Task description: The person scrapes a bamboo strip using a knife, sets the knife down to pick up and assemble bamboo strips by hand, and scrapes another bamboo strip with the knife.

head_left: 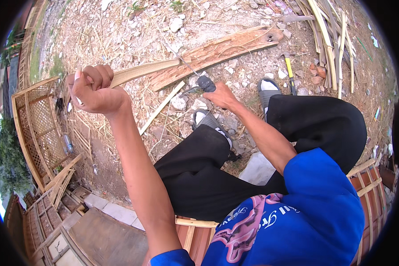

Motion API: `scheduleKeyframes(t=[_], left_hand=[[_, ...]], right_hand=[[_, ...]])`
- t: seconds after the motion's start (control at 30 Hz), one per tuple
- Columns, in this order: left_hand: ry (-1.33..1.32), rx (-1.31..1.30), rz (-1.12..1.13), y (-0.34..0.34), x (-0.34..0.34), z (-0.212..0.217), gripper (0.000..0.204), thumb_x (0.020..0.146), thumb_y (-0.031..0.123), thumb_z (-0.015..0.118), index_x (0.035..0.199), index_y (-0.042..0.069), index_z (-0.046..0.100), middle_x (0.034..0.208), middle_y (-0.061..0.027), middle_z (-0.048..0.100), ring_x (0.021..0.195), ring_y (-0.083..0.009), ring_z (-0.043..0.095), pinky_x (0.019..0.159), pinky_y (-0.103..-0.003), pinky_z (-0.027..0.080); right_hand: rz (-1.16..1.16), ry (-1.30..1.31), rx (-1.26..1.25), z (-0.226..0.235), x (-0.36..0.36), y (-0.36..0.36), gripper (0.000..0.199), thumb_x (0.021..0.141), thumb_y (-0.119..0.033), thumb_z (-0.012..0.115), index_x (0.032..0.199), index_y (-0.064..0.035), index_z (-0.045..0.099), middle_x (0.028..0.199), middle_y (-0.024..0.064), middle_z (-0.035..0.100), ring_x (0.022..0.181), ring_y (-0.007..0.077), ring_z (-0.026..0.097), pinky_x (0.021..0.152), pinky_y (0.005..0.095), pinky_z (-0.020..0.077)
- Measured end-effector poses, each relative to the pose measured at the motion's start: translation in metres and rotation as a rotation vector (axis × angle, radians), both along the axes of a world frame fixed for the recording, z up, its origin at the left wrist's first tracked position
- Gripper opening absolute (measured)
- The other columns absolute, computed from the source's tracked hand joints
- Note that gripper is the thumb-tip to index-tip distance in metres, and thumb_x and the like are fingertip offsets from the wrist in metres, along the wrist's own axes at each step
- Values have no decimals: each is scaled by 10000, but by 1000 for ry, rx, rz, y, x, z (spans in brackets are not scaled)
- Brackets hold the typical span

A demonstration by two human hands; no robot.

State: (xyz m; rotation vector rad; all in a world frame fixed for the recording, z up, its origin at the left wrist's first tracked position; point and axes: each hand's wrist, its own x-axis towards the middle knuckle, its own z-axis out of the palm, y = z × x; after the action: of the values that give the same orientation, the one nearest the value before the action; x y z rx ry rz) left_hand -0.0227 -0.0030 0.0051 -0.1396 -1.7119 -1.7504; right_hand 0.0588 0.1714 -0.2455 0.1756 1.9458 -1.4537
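My left hand (pixel 93 88) is raised at the left, its fingers closed around one end of a flat, pale bamboo strip (pixel 144 72). The strip slants to the right, and its far end lies over a weathered wooden plank (pixel 217 48) on the ground. My right hand (pixel 221 95) grips a knife by its dark wrapped handle (pixel 205 83). The thin blade (pixel 188 65) points up and left, seen nearly edge-on, and meets the strip near its far end. Whether the blade has cut into the strip I cannot tell.
A hammer (pixel 290 73) with a yellow handle lies right of my sandalled foot (pixel 268 88). Beyond it is a pile of long strips (pixel 337 44). One loose strip (pixel 162 108) lies near my other foot. A lattice panel (pixel 42 128) stands at the left. Stones and straw litter the ground.
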Motion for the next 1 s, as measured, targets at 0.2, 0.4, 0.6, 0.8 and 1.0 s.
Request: scheduleKeyframes(t=[0.2, 0.4, 0.6, 0.8, 1.0], left_hand=[[-29, 38, 10, -3, -2, 2, 245, 861, 171, 396, 660, 139, 260, 491, 18, 188, 439, -85, 112, 430, -276, 122], [-24, 54, 10, 2, 1, 1, 240, 860, 155, 399, 662, 139, 265, 491, 15, 188, 428, -84, 119, 419, -276, 127], [2, 19, 33, 13, -5, 1, 287, 861, 125, 395, 623, 143, 237, 485, 18, 195, 410, -80, 123, 400, -270, 130], [2, -2, 76, 9, -10, 4, 300, 863, 124, 389, 614, 144, 223, 490, 15, 182, 416, -88, 113, 409, -274, 130], [-46, 54, 137, 0, -3, 6, 272, 848, 151, 394, 635, 156, 225, 504, 21, 169, 444, -96, 118, 443, -284, 142]], right_hand=[[-7, 276, -251, 17, 1, -12, 341, 695, -255, 676, 940, -21, 648, 768, 150, 664, 642, 256, 575, 672, 351, 487], [-71, -3, 13, -82, 17, 20, 294, 687, -240, 693, 896, -34, 669, 708, 106, 653, 634, 216, 602, 652, 341, 493], [-219, -362, -447, -56, 20, 0, 193, 744, -215, 646, 686, -41, 587, 597, 44, 564, 495, 124, 517, 481, 305, 412], [-161, 105, -297, 5, 25, -21, 233, 710, -219, 664, 812, -17, 609, 636, 78, 606, 545, 185, 561, 550, 338, 456], [-40, 269, -176, -23, 20, -5, 374, 663, -247, 702, 977, -49, 655, 786, 181, 662, 715, 312, 647, 684, 377, 498]])
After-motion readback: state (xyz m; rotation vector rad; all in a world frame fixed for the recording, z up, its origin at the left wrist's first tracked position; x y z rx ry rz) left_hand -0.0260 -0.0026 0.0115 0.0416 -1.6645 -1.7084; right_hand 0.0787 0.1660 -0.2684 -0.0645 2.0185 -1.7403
